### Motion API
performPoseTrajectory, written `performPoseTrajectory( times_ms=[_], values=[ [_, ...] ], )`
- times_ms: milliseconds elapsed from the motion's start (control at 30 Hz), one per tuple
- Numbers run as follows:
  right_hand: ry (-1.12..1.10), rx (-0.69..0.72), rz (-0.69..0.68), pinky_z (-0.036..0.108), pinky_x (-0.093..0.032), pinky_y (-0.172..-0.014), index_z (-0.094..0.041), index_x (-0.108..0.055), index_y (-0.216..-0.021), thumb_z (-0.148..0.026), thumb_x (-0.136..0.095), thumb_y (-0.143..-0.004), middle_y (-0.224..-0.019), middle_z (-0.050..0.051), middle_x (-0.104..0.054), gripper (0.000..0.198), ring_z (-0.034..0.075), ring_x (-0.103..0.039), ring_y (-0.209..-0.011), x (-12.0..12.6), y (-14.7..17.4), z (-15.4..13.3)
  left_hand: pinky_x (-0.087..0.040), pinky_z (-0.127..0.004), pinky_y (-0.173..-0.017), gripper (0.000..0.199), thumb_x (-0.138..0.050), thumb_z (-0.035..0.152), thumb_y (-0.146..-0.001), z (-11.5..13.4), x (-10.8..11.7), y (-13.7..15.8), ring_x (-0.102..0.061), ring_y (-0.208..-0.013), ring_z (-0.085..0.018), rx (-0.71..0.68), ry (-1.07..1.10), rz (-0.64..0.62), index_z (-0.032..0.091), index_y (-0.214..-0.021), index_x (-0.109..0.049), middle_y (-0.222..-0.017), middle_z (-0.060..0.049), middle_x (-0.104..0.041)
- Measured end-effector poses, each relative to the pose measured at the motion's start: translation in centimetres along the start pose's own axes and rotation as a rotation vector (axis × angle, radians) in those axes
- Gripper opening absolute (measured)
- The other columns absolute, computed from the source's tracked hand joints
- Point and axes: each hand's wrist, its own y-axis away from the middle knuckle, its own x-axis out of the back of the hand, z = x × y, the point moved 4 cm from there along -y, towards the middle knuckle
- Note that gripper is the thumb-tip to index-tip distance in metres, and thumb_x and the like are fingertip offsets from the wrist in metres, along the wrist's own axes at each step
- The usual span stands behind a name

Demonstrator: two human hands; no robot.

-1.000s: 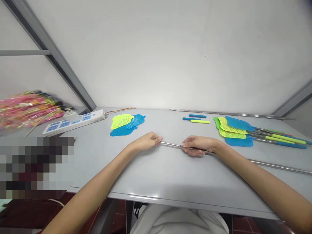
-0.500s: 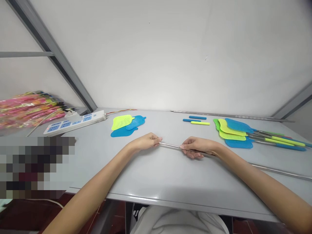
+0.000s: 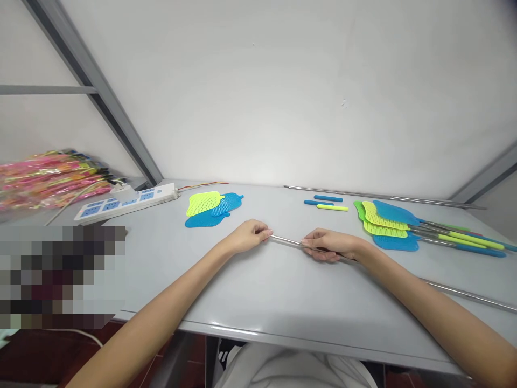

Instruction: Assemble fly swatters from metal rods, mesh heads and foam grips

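A thin metal rod (image 3: 286,240) runs between my two hands over the front middle of the table. My left hand (image 3: 253,236) pinches its left end between thumb and fingers. Farther along, my right hand (image 3: 325,245) is closed round the rod, which passes under the palm and wrist. Beyond my left hand lie several flat fly swatter heads: a yellow one (image 3: 204,203) and blue ones (image 3: 207,218). Blue handle grips (image 3: 328,199) and a yellow grip (image 3: 332,208) rest behind my right hand.
Fly swatters with handles (image 3: 398,237) are piled at the right. Metal rods (image 3: 379,196) lie along the wall, and another rod (image 3: 468,293) lies by my right forearm. A power strip (image 3: 127,203) and bagged colourful items (image 3: 52,180) are at the left.
My left hand has shifted slightly to the right along with the rod's left end. My right hand keeps its hold almost in place. The camera view has moved a little.
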Motion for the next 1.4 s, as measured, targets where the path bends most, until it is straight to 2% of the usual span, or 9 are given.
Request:
performPoseTrajectory(
  times_ms=[100, 267, 533, 767, 933, 1067, 1233, 1400],
  values=[
    [0.006, 0.015, 0.003, 0.013, -0.014, -0.025, -0.014, -0.045, -0.062, -0.042, -0.045, -0.076, -0.034, -0.010, -0.031, 0.031, 0.001, -0.016, -0.028, 0.1, 0.1, -0.1, -0.022, -0.020, -0.046, 0.031, -0.036, 0.036, -0.076, 0.4, 0.2, 0.1, -0.030, -0.048, -0.007, -0.044, -0.045, 0.056, 0.014, -0.056, -0.047, -0.050, 0.005, -0.033],
    [0.034, 0.003, 0.025, 0.014, -0.016, -0.026, -0.015, -0.044, -0.063, -0.043, -0.046, -0.076, -0.034, -0.010, -0.032, 0.031, 0.001, -0.017, -0.028, 0.2, 0.1, -0.2, -0.023, -0.021, -0.047, 0.030, -0.035, 0.034, -0.077, 0.6, 0.2, 0.1, -0.032, -0.050, -0.008, -0.073, -0.109, 0.110, 0.015, -0.058, -0.047, -0.051, 0.004, -0.036],
    [0.032, -0.010, 0.048, 0.014, -0.022, -0.027, -0.013, -0.050, -0.068, -0.044, -0.046, -0.075, -0.040, -0.007, -0.040, 0.033, 0.001, -0.023, -0.028, 0.3, 0.0, 0.0, -0.026, -0.021, -0.049, 0.035, -0.029, 0.037, -0.080, 0.8, 0.3, 0.1, -0.035, -0.051, -0.008, -0.072, -0.116, 0.061, 0.015, -0.060, -0.048, -0.054, 0.003, -0.042],
    [0.029, -0.025, 0.037, 0.014, -0.023, -0.027, -0.011, -0.053, -0.074, -0.046, -0.045, -0.075, -0.048, -0.003, -0.048, 0.035, 0.002, -0.031, -0.029, 0.3, 0.1, -0.2, -0.025, -0.020, -0.047, 0.032, -0.035, 0.040, -0.077, 0.8, 0.6, 0.2, -0.036, -0.051, -0.009, -0.055, -0.127, 0.032, 0.015, -0.067, -0.054, -0.054, 0.003, -0.042],
    [0.057, -0.043, 0.060, 0.014, -0.022, -0.026, -0.012, -0.054, -0.077, -0.049, -0.041, -0.076, -0.049, -0.003, -0.048, 0.039, 0.001, -0.029, -0.029, 0.9, 0.4, -0.2, -0.025, -0.021, -0.048, 0.029, -0.036, 0.037, -0.076, 0.0, 2.1, 0.1, -0.036, -0.052, -0.009, -0.036, -0.145, 0.076, 0.016, -0.065, -0.054, -0.054, 0.003, -0.043],
    [0.041, -0.066, 0.064, 0.013, -0.020, -0.025, -0.013, -0.051, -0.072, -0.049, -0.042, -0.076, -0.044, -0.007, -0.037, 0.037, 0.001, -0.023, -0.029, 1.6, 0.6, -0.1, -0.027, -0.022, -0.049, 0.030, -0.036, 0.037, -0.076, -1.5, 3.8, 0.1, -0.038, -0.053, -0.010, 0.011, -0.187, 0.124, 0.016, -0.064, -0.054, -0.056, 0.002, -0.046],
    [-0.022, -0.082, 0.048, 0.012, -0.016, -0.026, -0.014, -0.043, -0.064, -0.050, -0.045, -0.073, -0.049, -0.008, -0.030, 0.037, 0.000, -0.020, -0.033, 1.7, 0.4, 0.1, -0.034, -0.024, -0.057, 0.031, -0.038, 0.041, -0.075, -2.8, 5.2, 0.3, -0.046, -0.064, -0.013, 0.061, -0.276, 0.198, 0.018, -0.073, -0.059, -0.069, -0.001, -0.053],
    [-0.028, -0.086, 0.058, 0.012, -0.014, -0.025, -0.015, -0.042, -0.064, -0.051, -0.045, -0.073, -0.049, -0.008, -0.027, 0.037, 0.000, -0.017, -0.033, 1.6, 0.2, 0.2, -0.035, -0.030, -0.077, 0.034, -0.035, 0.042, -0.078, -0.5, 4.3, 0.4, -0.048, -0.084, -0.017, -0.091, -0.333, 0.328, 0.019, -0.087, -0.059, -0.092, -0.004, -0.053]
  ],
)
